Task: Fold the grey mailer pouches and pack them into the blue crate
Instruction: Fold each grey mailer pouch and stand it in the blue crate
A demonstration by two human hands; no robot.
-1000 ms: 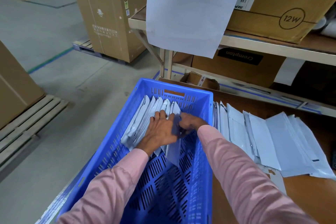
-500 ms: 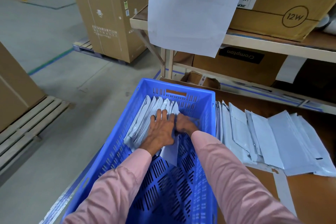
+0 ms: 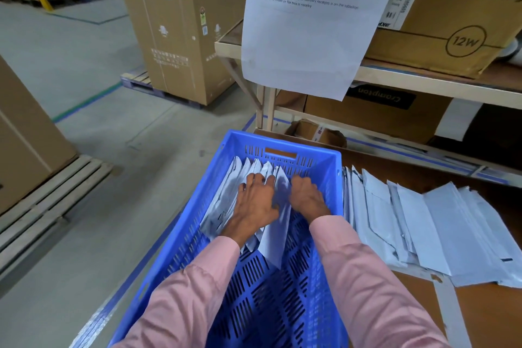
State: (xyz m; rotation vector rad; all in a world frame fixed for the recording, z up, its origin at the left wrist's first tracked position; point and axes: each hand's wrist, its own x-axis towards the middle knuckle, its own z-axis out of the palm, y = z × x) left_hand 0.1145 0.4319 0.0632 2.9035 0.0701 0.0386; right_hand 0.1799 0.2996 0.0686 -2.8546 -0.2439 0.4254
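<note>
Both my hands are down in the crate [image 3: 333, 178], at its far end. Left hand [image 3: 255, 203]: fingers spread and fairly straight, pressing the row of folded pouches [image 3: 226, 200] toward the left wall. Right hand [image 3: 306, 199]: fingers curled down on the newest pouch [image 3: 278, 232], which stands on edge between my hands, its near corner trailing toward me over the slotted floor. Whether the right hand pinches it or only pushes, I cannot tell.

Handling, as I judge it: thin plastic film, very light, limp, slick. Folded ones will spring open and slide unless kept packed tight, so hold flat across the fold and press sideways; pinching one corner will not do.

Near half of the crate floor is bare.

On the table [image 3: 485, 316], just beside the crate's right wall, lies the fanned pile of unfolded pouches [image 3: 423, 223], overlapping.

Further off: a shelf rack [image 3: 423, 79] with cartons [image 3: 452, 17], and a printed sheet [image 3: 310, 31] hanging from it above the crate's far edge. It hangs clear of the crate, so I judge nothing blocks the reach to the pile.
</note>
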